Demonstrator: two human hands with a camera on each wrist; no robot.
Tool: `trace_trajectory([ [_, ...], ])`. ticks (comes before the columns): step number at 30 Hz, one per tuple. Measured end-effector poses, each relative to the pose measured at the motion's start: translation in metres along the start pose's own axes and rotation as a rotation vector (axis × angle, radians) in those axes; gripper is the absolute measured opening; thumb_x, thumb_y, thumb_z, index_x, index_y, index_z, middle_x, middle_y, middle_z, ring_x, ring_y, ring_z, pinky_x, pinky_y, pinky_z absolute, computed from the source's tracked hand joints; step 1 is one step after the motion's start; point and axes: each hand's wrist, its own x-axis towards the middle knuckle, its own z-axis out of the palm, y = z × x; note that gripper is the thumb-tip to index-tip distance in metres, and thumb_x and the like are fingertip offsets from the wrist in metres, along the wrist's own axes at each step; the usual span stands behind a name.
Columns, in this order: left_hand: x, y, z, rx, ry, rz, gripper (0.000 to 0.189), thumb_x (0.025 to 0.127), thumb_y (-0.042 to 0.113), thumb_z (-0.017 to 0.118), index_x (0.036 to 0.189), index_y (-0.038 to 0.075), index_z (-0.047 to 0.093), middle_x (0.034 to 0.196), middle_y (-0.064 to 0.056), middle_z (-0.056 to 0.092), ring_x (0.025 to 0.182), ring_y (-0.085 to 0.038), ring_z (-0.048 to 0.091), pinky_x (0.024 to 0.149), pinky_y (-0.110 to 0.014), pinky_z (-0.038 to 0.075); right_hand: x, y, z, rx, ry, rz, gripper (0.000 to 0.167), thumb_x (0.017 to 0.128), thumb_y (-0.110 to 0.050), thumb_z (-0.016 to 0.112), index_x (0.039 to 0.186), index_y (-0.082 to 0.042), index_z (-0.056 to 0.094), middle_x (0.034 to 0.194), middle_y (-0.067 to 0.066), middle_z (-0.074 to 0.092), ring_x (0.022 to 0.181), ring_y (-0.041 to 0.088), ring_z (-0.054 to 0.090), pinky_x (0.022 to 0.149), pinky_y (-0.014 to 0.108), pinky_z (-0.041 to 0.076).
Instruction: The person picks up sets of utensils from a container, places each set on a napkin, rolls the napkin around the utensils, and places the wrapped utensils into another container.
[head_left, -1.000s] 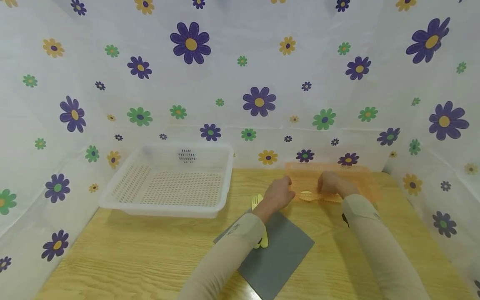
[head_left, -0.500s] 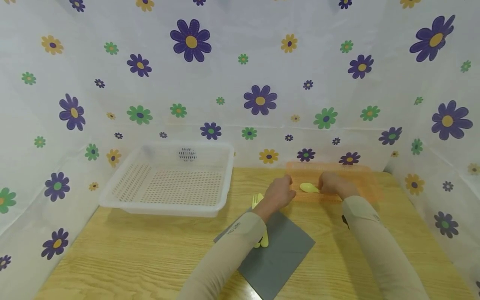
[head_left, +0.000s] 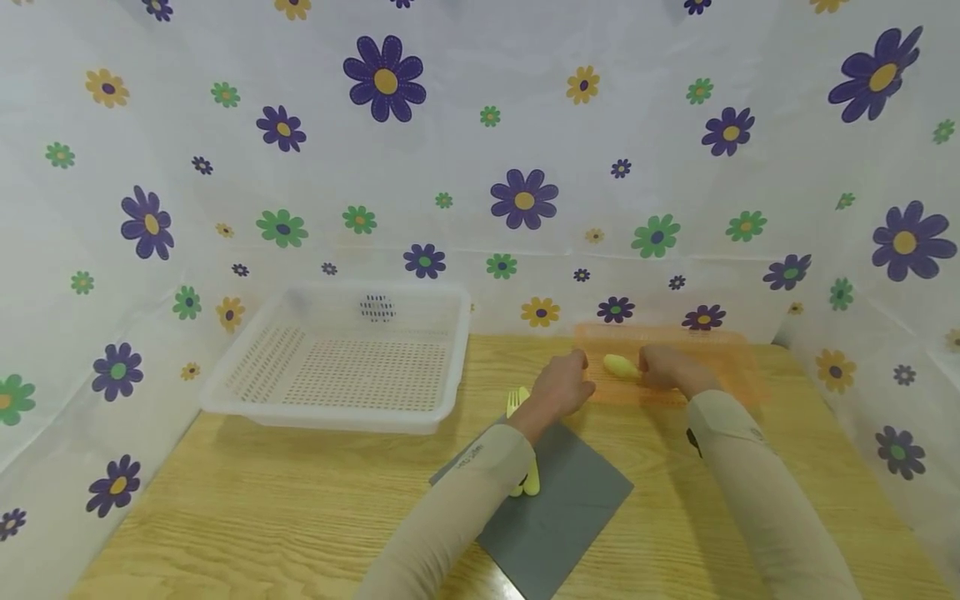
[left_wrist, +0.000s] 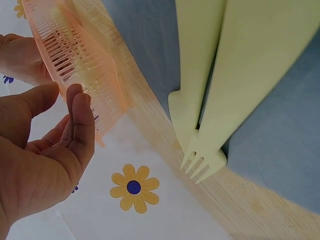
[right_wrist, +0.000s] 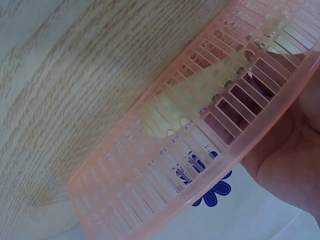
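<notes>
At the left end of a translucent orange basket (head_left: 720, 400), my left hand (head_left: 553, 387) grips the rim between thumb and curled fingers. My right hand (head_left: 666, 368) reaches down inside the same basket and holds a pale yellow spoon (head_left: 621, 365) by its handle, the bowl pointing left. Through the slotted wall in the right wrist view the spoon (right_wrist: 165, 117) shows, with fingers behind the slats. Below my left forearm a yellow fork (left_wrist: 200, 155) and a yellow knife (left_wrist: 187, 100) lie side by side on a grey mat (head_left: 555, 508), partly hidden by the sleeve.
A large white perforated basket (head_left: 337, 421) stands at the back left of the wooden table (head_left: 262, 508). Flower-printed sheeting (head_left: 450, 150) rises close behind both baskets and along the sides.
The spoon's bowl has risen and tilted upward from near the basket's front wall, held in my right hand. The left hand stays at the basket's end.
</notes>
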Motion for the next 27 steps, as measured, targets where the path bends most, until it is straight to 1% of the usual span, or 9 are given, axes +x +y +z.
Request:
trace_trajectory([
  [4, 0.0007, 0.0009, 0.0004, 0.004, -0.001, 0.003, 0.033, 0.097, 0.018, 0.061, 0.127, 0.004, 0.055, 0.099, -0.011, 0.068, 0.062, -0.014, 0.049, 0.052, -0.025, 0.038, 0.0002, 0.0007, -0.0002, 0.03, 0.022, 0.013, 0.017, 0.092, -0.003, 0.058, 0.104, 0.006, 0.053, 0.092, 0.018, 0.058, 0.081, 0.027, 0.053, 0.074, 0.039, 0.049],
  [7, 0.001, 0.0011, 0.0001, 0.007, -0.005, 0.003, 0.033, 0.098, 0.018, 0.061, 0.127, 0.003, 0.055, 0.102, -0.012, 0.068, 0.064, -0.015, 0.049, 0.054, -0.026, 0.038, 0.001, 0.0006, -0.0001, 0.035, 0.04, 0.032, 0.015, 0.096, -0.004, 0.053, 0.109, 0.003, 0.051, 0.096, 0.018, 0.059, 0.084, 0.028, 0.053, 0.078, 0.041, 0.049],
  [10, 0.0012, 0.0012, 0.0001, 0.01, -0.012, -0.002, 0.033, 0.098, 0.018, 0.061, 0.127, 0.003, 0.055, 0.103, -0.012, 0.068, 0.066, -0.015, 0.05, 0.055, -0.026, 0.039, 0.0008, 0.0004, -0.0001, 0.044, 0.069, 0.029, 0.015, 0.099, -0.005, 0.049, 0.111, 0.003, 0.05, 0.098, 0.02, 0.06, 0.084, 0.029, 0.053, 0.08, 0.043, 0.049],
  [15, 0.002, 0.0016, 0.0003, 0.023, -0.016, -0.011, 0.034, 0.098, 0.019, 0.061, 0.128, 0.004, 0.055, 0.105, -0.013, 0.068, 0.067, -0.016, 0.051, 0.056, -0.027, 0.04, 0.0001, 0.0009, -0.001, 0.089, 0.118, 0.016, 0.018, 0.101, -0.006, 0.045, 0.114, 0.006, 0.047, 0.099, 0.023, 0.059, 0.081, 0.028, 0.053, 0.075, 0.041, 0.049],
  [22, 0.0036, 0.0013, 0.0014, 0.04, -0.021, -0.018, 0.034, 0.098, 0.021, 0.061, 0.128, 0.005, 0.054, 0.106, -0.012, 0.068, 0.067, -0.016, 0.052, 0.057, -0.028, 0.042, -0.0023, -0.0027, -0.0038, 0.083, 0.183, 0.029, 0.02, 0.104, -0.01, 0.044, 0.119, 0.004, 0.043, 0.099, 0.02, 0.058, 0.08, 0.028, 0.053, 0.069, 0.037, 0.048],
  [24, 0.0036, 0.0015, 0.0012, 0.039, -0.024, -0.018, 0.034, 0.098, 0.021, 0.061, 0.128, 0.005, 0.054, 0.106, -0.012, 0.068, 0.066, -0.016, 0.052, 0.056, -0.027, 0.041, -0.0028, -0.0042, -0.0044, 0.091, 0.21, 0.033, 0.023, 0.104, -0.011, 0.044, 0.122, 0.004, 0.043, 0.101, 0.022, 0.058, 0.08, 0.028, 0.054, 0.068, 0.036, 0.048],
  [27, 0.0027, 0.0025, 0.0002, 0.039, -0.026, -0.02, 0.034, 0.098, 0.02, 0.061, 0.128, 0.005, 0.054, 0.103, -0.012, 0.068, 0.064, -0.015, 0.051, 0.054, -0.027, 0.04, -0.0041, -0.0075, -0.0048, 0.077, 0.264, 0.018, 0.028, 0.103, -0.011, 0.047, 0.125, 0.006, 0.046, 0.106, 0.025, 0.062, 0.082, 0.03, 0.058, 0.07, 0.038, 0.051],
])
